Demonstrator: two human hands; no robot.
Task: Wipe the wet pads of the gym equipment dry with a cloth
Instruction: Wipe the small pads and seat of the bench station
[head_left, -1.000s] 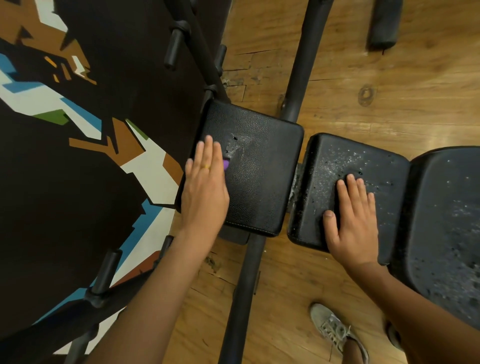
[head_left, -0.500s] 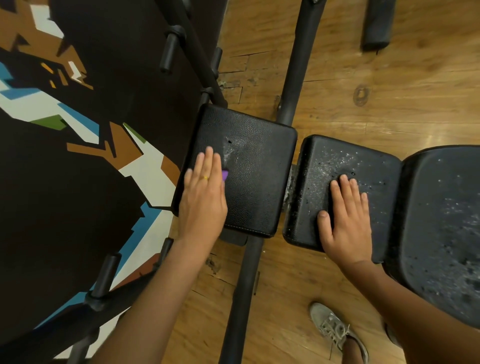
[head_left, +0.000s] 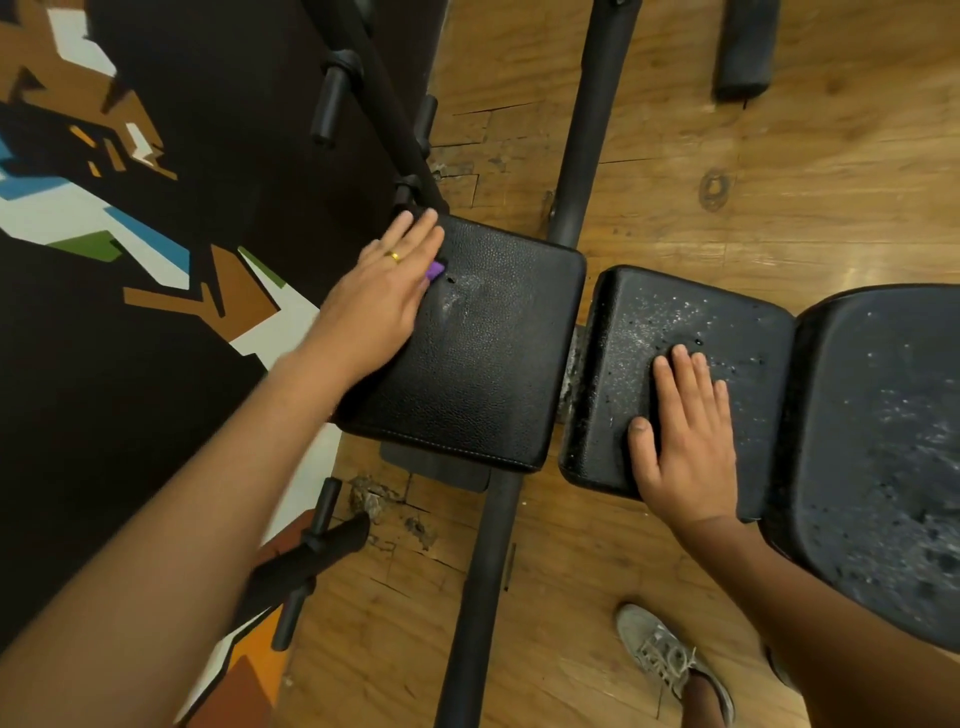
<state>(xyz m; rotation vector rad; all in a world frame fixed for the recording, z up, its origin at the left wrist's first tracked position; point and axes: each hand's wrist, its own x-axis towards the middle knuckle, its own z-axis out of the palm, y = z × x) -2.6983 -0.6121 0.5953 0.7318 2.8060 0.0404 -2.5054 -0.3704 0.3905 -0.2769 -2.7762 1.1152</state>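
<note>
On the far left corner of the left pad (head_left: 493, 374), the left hand (head_left: 387, 296) now lies flat with fingers straight, pressing down a purple cloth (head_left: 435, 269) of which only a corner shows. Half a second ago it lay nearer, along the pad's left edge. As before, the right hand (head_left: 685, 431) rests flat and relaxed on the droplet-speckled middle pad (head_left: 649, 322), holding nothing.

Looks like a gym: bench pads (head_left: 493, 374) under the left hand (head_left: 382, 306) and right hand (head_left: 685, 431), steel frame tube (head_left: 483, 587) between them, plank floor (head_left: 779, 197) below.
</note>
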